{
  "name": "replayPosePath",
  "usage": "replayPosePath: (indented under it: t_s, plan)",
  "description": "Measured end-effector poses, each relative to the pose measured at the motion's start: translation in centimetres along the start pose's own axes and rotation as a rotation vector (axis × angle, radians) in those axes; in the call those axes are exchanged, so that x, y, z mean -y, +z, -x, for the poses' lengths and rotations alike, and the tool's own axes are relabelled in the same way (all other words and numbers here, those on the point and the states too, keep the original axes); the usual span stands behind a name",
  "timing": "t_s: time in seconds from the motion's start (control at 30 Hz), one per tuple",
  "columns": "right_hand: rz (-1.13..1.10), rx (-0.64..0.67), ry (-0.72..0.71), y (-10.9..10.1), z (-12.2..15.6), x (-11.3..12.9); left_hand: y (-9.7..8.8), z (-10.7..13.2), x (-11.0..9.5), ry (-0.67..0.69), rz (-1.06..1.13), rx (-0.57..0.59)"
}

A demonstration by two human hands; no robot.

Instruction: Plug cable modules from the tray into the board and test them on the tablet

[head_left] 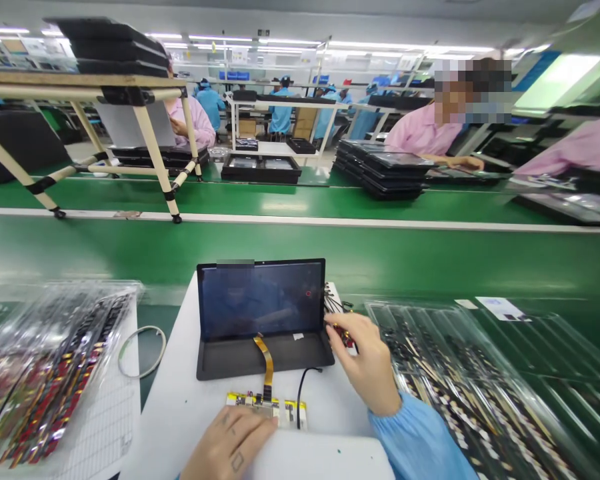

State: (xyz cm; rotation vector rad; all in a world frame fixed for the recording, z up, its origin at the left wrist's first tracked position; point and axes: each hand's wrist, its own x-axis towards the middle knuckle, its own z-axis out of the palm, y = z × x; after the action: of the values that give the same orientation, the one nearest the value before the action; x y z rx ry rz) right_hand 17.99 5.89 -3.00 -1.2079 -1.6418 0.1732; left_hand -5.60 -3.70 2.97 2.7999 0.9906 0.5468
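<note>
A dark tablet display panel (260,300) stands tilted up from a black folding case (265,360) on a white sheet (175,407). An amber flex ribbon cable (266,360) runs from it down to a yellow-edged circuit board (265,407). My left hand (230,443) lies over the board's lower edge, hiding part of it. My right hand (365,360) is at the panel's right side, its fingertips pinching a small red-and-black wired part (344,335). A thin black cable (303,393) curves beside the board.
Clear plastic trays of circuit boards lie to the left (55,367) and right (470,387), with a white cable coil (143,352) nearby. Beyond the green conveyor belt (300,253), co-workers in pink sit by stacks of black-framed panels (383,168).
</note>
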Motion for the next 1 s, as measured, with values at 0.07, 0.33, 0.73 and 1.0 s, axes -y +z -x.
replayPosePath:
  t_s: [0.07, 0.33, 0.73, 1.0]
  plan:
    - [-0.007, 0.084, -0.004, -0.8, 1.8, 0.2, 0.0, 0.0, 0.1, 0.01, 0.012, -0.002]
    - [0.109, 0.147, 0.044, -0.6, 5.8, 1.3, -0.5, -0.8, -0.1, 0.033, -0.003, -0.012]
    - [0.285, 0.011, -0.102, -0.8, 4.8, 3.4, -0.8, -1.1, -0.6, -0.015, -0.034, 0.018]
    - [0.431, -0.009, -0.144, -1.6, 6.1, 3.2, -0.9, -1.3, -0.7, -0.02, -0.015, 0.063]
